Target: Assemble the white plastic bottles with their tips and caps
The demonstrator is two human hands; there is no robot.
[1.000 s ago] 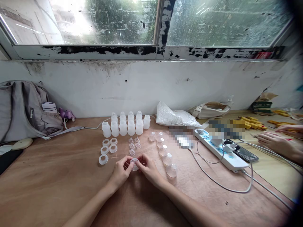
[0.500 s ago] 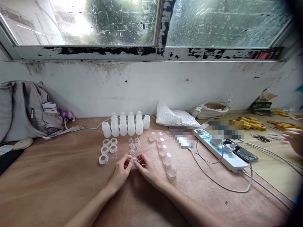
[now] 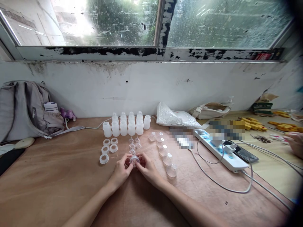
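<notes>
Both of my hands meet at the middle of the table around a translucent bottle ring, which seems to have a clear nipple seated in it. My left hand pinches its left side between thumb and fingers. On the right side, my right hand grips it the same way, thumb toward me. Just beyond lie several clear nipples in two short columns. To their left are several loose rings, and to the right a slanting line of clear dome caps. Frosted baby bottles stand in rows behind.
A white power strip with looping cables lies at right, near a phone. White plastic bags rest by the wall. At left sits a grey backpack. Another person's hand is at the far right by yellow parts.
The ring has tilted in my fingers, so its round face and the nipple inside show more. The other person's hand at the far right has shifted slightly.
</notes>
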